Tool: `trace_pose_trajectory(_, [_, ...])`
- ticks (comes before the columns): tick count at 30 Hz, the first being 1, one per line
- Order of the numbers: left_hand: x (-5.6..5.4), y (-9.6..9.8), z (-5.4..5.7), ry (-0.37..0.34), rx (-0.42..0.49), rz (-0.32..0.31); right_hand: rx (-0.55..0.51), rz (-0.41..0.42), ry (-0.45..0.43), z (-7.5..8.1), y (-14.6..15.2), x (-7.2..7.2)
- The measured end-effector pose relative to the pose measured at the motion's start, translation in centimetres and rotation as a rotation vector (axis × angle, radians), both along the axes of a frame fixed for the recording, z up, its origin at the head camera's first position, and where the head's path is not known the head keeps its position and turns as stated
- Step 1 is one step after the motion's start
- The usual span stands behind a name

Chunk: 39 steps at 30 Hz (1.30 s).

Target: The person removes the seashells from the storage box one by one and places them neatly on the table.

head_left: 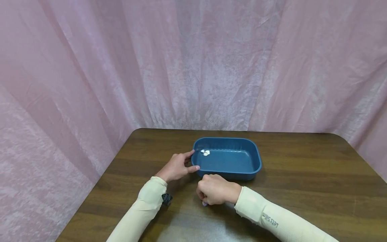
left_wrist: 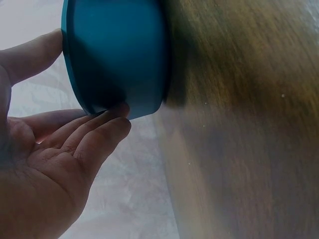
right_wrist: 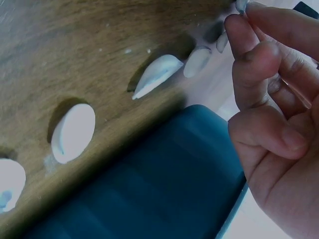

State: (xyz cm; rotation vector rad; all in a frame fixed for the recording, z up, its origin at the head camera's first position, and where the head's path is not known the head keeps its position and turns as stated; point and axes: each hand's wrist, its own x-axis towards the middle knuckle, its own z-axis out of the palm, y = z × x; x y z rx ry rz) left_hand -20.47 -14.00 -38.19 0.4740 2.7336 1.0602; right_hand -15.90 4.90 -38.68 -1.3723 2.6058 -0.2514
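Observation:
A blue rectangular basin stands on the table in the head view. My left hand holds its left end, thumb over the rim and fingers against the outer wall; the left wrist view shows these fingers on the wall. A few white seashells lie inside, near that end. My right hand is low in front of the basin. In the right wrist view, its thumb and forefinger pinch a small pale shell, mostly cut off by the frame edge. Several white shells lie on the wood beside the basin there.
The brown wooden table has rounded back corners. A pink curtain hangs behind it and along the left. My right hand and forearm cover part of the tabletop in front of the basin.

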Motion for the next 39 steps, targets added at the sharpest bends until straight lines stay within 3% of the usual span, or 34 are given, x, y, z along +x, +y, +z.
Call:
trace_pose_trajectory(8, [0.0, -0.2, -0.1, 0.013, -0.008, 0.014, -0.045, 0.008, 0.019, 1.4, 0.2, -0.7])
trace_pose_trajectory(18, [0.0, -0.2, 0.1, 0.049, -0.034, -0.013, -0.055, 0.034, 0.098, 4.9, 0.7, -2.5])
trace_pose_trajectory(30, [0.0, -0.3, -0.1, 0.0, -0.021, -0.026, -0.03, -0.029, 0.032, 8.0, 1.0, -6.8])
trace_pose_trajectory(39, [0.0, -0.2, 0.2, 0.001, -0.026, -0.015, 0.003, -0.111, 0.007, 8.2, 0.7, -10.6])
